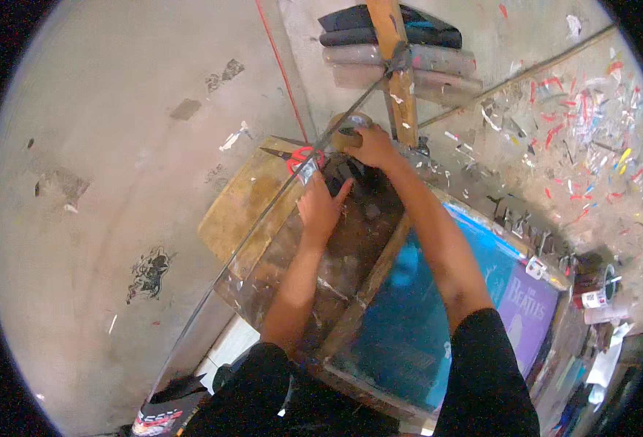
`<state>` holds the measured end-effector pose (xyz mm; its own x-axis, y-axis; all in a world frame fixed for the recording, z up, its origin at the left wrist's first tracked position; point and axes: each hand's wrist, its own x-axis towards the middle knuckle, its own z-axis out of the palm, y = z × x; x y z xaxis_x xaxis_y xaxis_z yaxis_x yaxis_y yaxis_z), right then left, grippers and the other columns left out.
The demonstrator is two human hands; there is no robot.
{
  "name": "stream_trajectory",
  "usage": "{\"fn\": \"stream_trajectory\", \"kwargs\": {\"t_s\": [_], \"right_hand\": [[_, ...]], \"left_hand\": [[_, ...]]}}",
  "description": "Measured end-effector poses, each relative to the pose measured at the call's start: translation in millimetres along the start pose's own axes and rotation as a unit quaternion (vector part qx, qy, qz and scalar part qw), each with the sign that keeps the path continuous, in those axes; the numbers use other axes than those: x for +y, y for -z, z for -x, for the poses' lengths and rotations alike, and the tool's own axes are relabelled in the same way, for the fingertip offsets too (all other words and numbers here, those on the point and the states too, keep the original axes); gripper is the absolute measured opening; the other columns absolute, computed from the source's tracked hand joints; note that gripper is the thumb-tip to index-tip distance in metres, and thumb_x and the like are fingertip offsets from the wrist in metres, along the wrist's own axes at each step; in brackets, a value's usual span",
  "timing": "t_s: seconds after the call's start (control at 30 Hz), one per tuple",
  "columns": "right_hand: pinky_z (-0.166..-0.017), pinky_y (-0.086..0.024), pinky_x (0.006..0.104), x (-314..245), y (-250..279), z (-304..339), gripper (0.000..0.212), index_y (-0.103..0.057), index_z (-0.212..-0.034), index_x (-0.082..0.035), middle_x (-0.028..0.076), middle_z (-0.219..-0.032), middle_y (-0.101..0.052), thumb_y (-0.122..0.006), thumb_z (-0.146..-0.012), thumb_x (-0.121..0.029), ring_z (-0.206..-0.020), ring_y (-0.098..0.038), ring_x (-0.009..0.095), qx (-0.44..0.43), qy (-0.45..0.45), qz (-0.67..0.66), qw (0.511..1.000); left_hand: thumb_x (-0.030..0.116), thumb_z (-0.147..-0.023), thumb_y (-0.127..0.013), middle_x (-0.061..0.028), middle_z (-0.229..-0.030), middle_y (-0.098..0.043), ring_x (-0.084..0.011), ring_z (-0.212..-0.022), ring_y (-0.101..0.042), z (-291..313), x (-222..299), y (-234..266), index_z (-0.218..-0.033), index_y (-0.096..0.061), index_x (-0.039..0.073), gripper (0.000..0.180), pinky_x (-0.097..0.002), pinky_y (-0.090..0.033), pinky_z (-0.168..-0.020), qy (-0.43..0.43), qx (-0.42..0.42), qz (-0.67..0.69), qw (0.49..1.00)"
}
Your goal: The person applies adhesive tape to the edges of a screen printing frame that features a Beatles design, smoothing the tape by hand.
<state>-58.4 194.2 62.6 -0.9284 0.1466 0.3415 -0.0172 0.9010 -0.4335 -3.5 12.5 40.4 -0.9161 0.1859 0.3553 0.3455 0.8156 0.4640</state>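
At the far end of a worn wooden bench (310,271), my right hand (371,148) grips a brownish roll of tape (347,120), fingers over its rim. My left hand (320,209) lies lower and to the left, thumb spread away from the fingers. Its fingertips touch a small silvery piece (307,172) whose kind I cannot make out. Just beyond them lie scissors (301,158) with red handles, dark blades pointing left. Dark objects (347,171) sit between my hands, too shadowed to name.
A thin dark bar (267,211) crosses diagonally above the bench, left of my left hand. A wooden post (403,102) rises beyond the right hand, with several rolls of material (350,54) behind. A framed blue printing screen (398,328) lies right. Scraps litter the floor (591,138).
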Motion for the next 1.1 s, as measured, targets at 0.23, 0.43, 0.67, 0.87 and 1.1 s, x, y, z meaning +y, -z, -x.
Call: {"fn": "stream_trajectory", "kwargs": {"t_s": [0.23,0.43,0.67,0.87,1.1], "right_hand": [[-0.092,-0.043,0.0482,2,36,15,0.046,-0.061,-0.118,-0.008,0.025,-0.115,-0.058,-0.066,-0.082,-0.037,-0.107,-0.055,0.041,0.039,0.050,-0.081,0.995],[-0.091,-0.044,0.0446,-30,144,159,0.039,-0.057,-0.115,-0.007,0.022,-0.118,-0.056,-0.067,-0.085,-0.030,-0.106,-0.054,0.041,0.061,0.116,-0.072,0.989],[-0.104,-0.037,0.0433,-85,233,426,0.043,-0.056,-0.117,-0.007,0.020,-0.129,-0.052,-0.074,-0.081,-0.024,-0.125,-0.046,0.035,0.045,-0.165,-0.236,0.957],[-0.106,-0.035,0.0436,-160,221,536,0.046,-0.058,-0.117,-0.009,0.021,-0.133,-0.048,-0.077,-0.079,-0.023,-0.128,-0.044,0.037,0.069,-0.306,-0.280,0.907],[-0.103,-0.037,0.0444,-179,262,541,0.091,-0.041,-0.142,-0.009,0.019,-0.132,-0.044,-0.085,-0.066,-0.034,-0.125,-0.043,0.036,0.052,-0.248,-0.318,0.914]], "left_hand": [[0.056,-0.086,-0.059,-0.0282,-0.112,-0.056,-0.0430,-0.100,-0.058,-5,-2,-30,-0.112,-0.049,-0.008,0.069,-0.0492,-0.048,-0.082,-0.115,0.121,-0.027,0.986],[0.049,-0.087,-0.061,-0.0275,-0.110,-0.055,-0.0413,-0.103,-0.055,-3,-10,-16,-0.115,-0.047,-0.009,0.066,-0.0467,-0.045,-0.087,-0.116,0.133,0.011,0.984],[0.026,-0.079,-0.073,-0.0141,-0.096,-0.059,-0.0328,-0.085,-0.058,51,67,103,-0.104,-0.058,0.003,0.037,-0.0420,-0.048,-0.079,-0.195,-0.021,0.281,0.939],[0.041,-0.071,-0.078,-0.0145,-0.107,-0.063,-0.0328,-0.101,-0.059,236,146,212,-0.110,-0.060,0.004,0.057,-0.0432,-0.038,-0.102,-0.507,-0.344,0.286,0.737],[0.040,-0.076,-0.076,-0.0143,-0.102,-0.064,-0.0313,-0.106,-0.059,310,95,202,-0.106,-0.062,0.004,0.049,-0.0502,-0.027,-0.111,-0.478,-0.484,0.216,0.700]]}}
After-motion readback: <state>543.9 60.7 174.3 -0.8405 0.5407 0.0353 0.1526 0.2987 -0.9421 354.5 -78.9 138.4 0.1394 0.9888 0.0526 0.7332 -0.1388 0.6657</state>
